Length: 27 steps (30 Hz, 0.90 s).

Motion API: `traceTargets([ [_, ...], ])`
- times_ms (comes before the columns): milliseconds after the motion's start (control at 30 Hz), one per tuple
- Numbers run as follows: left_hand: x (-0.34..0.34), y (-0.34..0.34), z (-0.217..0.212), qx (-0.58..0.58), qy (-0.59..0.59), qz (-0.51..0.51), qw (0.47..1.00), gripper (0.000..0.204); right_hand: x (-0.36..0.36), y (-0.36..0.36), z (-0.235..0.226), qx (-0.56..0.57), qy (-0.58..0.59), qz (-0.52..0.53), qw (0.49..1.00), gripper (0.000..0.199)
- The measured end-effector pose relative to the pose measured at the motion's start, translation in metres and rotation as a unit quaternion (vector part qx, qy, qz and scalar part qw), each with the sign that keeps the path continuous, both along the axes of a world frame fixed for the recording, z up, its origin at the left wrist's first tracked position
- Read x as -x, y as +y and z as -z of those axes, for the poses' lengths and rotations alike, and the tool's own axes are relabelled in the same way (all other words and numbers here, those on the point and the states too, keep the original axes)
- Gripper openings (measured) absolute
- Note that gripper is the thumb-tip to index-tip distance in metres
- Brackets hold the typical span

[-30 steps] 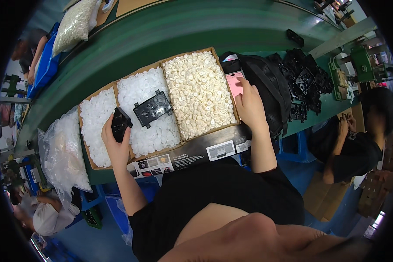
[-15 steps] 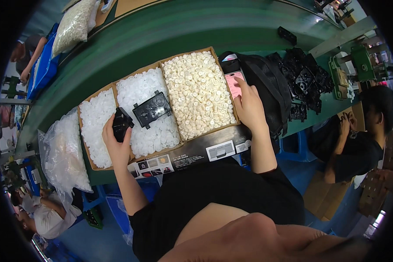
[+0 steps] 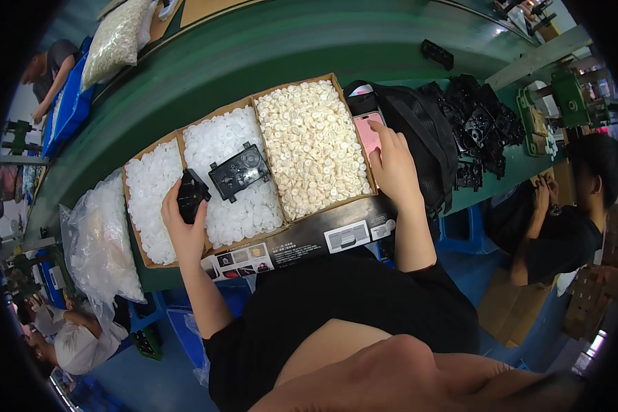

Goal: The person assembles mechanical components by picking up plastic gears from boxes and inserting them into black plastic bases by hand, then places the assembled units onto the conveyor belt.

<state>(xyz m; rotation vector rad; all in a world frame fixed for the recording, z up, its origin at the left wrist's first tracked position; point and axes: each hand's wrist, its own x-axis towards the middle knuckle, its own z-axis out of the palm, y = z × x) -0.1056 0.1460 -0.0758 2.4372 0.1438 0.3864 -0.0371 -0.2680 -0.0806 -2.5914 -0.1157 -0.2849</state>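
My left hand (image 3: 180, 218) is wrapped round a black plastic housing part (image 3: 193, 196) above the left side of a divided cardboard box (image 3: 275, 223). Another black plastic housing (image 3: 239, 172) lies on the white translucent plastic pieces (image 3: 220, 137) in the middle compartment. Cream-coloured round plastic pieces (image 3: 309, 147) fill the right compartment, and more white pieces (image 3: 154, 199) fill the left one. To the right of the box, my right hand (image 3: 395, 165) reaches over a phone (image 3: 367, 132) with a pink screen. Its fingers are apart, the index fingertip at the screen; the hand holds nothing.
Beside the phone sits a black bag (image 3: 419, 137), then a heap of black plastic parts (image 3: 484, 123). A clear plastic bag (image 3: 99, 237) leans left of the box. Beyond runs a green conveyor belt (image 3: 240, 55) carrying a black part (image 3: 437, 54). A co-worker (image 3: 563, 226) sits at right.
The black part on the belt has moved a little to the left. My right hand has shifted slightly over the phone, whose screen content looks different. My left hand keeps its hold.
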Motion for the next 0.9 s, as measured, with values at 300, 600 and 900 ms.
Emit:
traceTargets([
  [300,0.0,-0.002,-0.002,0.0,0.0,0.0,1.0,0.063,0.003,0.001,-0.009,0.006,-0.002,-0.023,1.0,0.055],
  [600,0.0,-0.002,-0.003,0.0,0.003,0.002,1.0,0.062,0.008,-0.007,-0.008,-0.021,0.014,0.017,1.0,0.058],
  [900,0.001,-0.001,0.0,0.003,-0.005,0.007,1.0,0.062,0.01,-0.001,-0.037,-0.014,0.123,0.057,0.991,0.06],
])
